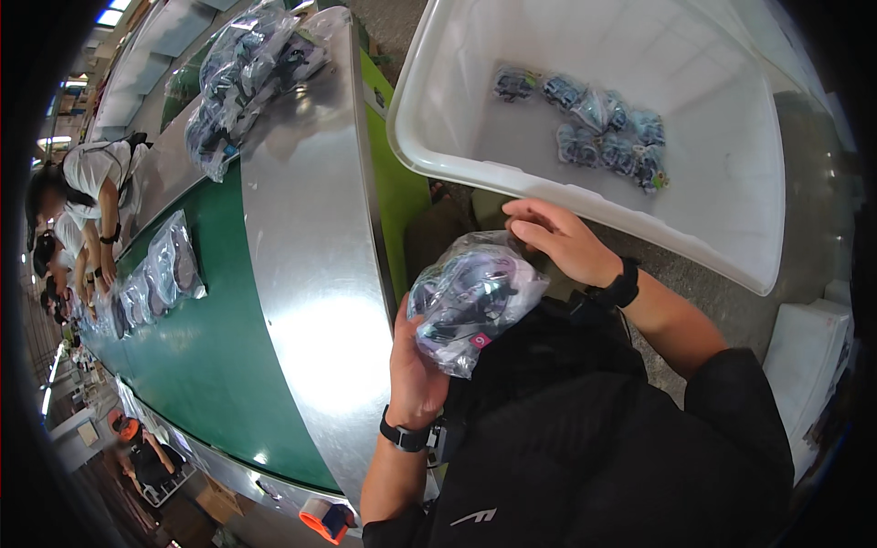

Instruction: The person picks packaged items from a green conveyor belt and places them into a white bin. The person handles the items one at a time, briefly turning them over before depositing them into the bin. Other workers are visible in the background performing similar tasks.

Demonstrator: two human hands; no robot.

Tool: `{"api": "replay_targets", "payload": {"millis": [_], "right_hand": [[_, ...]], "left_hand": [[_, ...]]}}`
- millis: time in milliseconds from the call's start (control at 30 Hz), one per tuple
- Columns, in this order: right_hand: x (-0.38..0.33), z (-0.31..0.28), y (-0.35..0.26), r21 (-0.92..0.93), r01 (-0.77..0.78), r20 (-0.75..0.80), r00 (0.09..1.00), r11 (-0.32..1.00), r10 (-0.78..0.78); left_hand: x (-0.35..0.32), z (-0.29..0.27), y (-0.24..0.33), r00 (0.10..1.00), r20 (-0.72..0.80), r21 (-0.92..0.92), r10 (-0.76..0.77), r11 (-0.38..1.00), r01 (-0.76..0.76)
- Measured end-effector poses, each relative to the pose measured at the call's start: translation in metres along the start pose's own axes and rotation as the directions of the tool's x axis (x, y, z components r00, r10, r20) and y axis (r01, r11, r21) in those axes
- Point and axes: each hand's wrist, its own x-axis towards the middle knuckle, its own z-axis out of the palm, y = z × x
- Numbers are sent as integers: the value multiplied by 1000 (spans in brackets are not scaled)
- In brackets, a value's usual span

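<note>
A clear plastic bag of shoes (477, 290), mauve and grey with a small pink sticker, is in front of my body. My left hand (417, 370) grips its left side, fingers partly hidden beneath the bag. By the bag's upper right edge is my right hand (562, 239), its fingers loosely bent and apart from the thumb. Whether those fingertips touch the plastic I cannot tell. Beyond it stands a large white tub (585, 196), with several similar bagged pairs (617, 151) lying on its floor.
To the left runs a green conveyor belt (224, 365) with a metal edge plate (306, 210). Bagged shoes (164, 274) lie on the belt, and more bags (247, 82) are piled at its far end. Co-workers (96, 183) stand across it. An orange tape dispenser (326, 521) sits near the lower edge.
</note>
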Motion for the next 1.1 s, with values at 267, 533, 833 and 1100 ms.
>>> {"api": "replay_targets", "payload": {"millis": [267, 533, 833, 1100], "right_hand": [[-37, 4, -21, 111, -295, 226, 938, 949, 265], [-17, -24, -50, 479, -110, 107, 992, 871, 67], [78, -169, -21, 237, 49, -417, 907, 970, 56], [74, -210, 42, -192, -229, -553, 828, 954, 87]], "left_hand": [[-20, 34, -6, 939, 164, 384, 302, 857, -343], [-38, 35, 10, 924, 278, 574, 262, 727, -378], [-49, 10, 22, 931, 144, 713, 336, 617, -333], [-61, -13, 49, 885, 64, 698, 461, 613, -370]]}}
